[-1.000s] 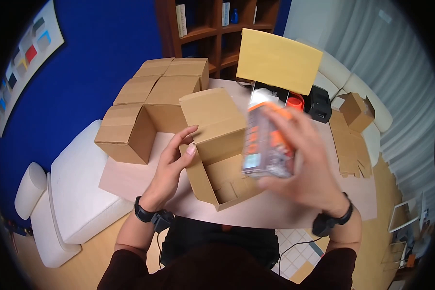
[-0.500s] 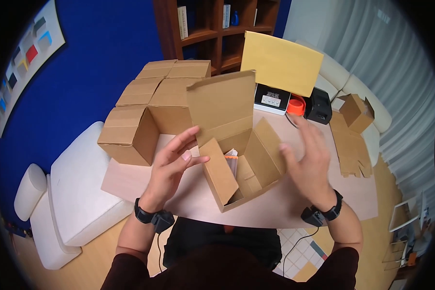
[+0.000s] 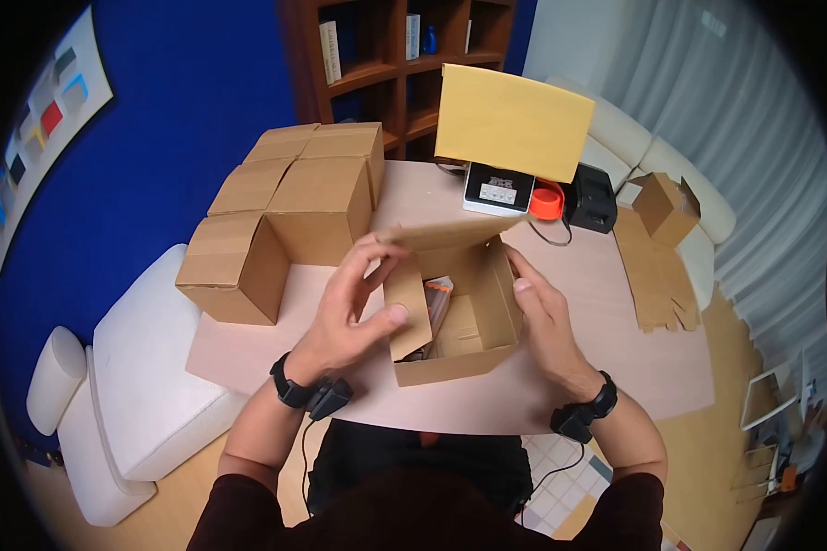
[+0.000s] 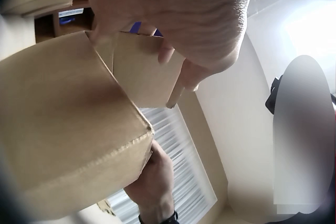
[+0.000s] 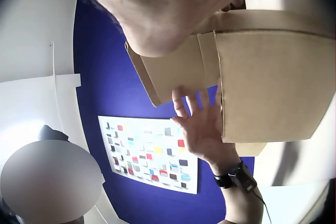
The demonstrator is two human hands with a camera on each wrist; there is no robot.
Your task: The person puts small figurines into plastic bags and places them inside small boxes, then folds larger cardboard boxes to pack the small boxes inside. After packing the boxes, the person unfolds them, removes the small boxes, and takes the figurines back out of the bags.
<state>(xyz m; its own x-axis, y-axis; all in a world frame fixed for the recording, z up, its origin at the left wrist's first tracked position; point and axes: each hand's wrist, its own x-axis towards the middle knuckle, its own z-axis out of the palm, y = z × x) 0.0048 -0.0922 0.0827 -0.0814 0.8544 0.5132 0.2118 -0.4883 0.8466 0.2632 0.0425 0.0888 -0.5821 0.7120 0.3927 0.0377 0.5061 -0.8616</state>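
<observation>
An open cardboard box [image 3: 459,365] stands on the table in front of me. Inside, against its left side, lies a small retail package [image 3: 438,296] with an orange band, partly hidden by the left flap [image 3: 402,303]. My left hand [image 3: 349,298] is at the box's left, its fingertips at the edge of the tilted lid [image 3: 455,231] and its thumb over that flap. In the right wrist view its fingers are spread beside the lid. My right hand [image 3: 549,326] lies along the right wall with extended fingers, the fingertips partly hidden behind it.
Several closed cardboard boxes [image 3: 317,197] are grouped at the back left. Behind stand a yellow panel [image 3: 515,119], a white-and-black device [image 3: 498,190], a red round object [image 3: 547,200] and a black device [image 3: 594,200]. Flattened cardboard [image 3: 654,275] and a small open box [image 3: 666,207] lie right.
The package went from my right hand into the box. My right hand came back to the box's right wall. The box turned a little, and its lid tilted from upright toward me.
</observation>
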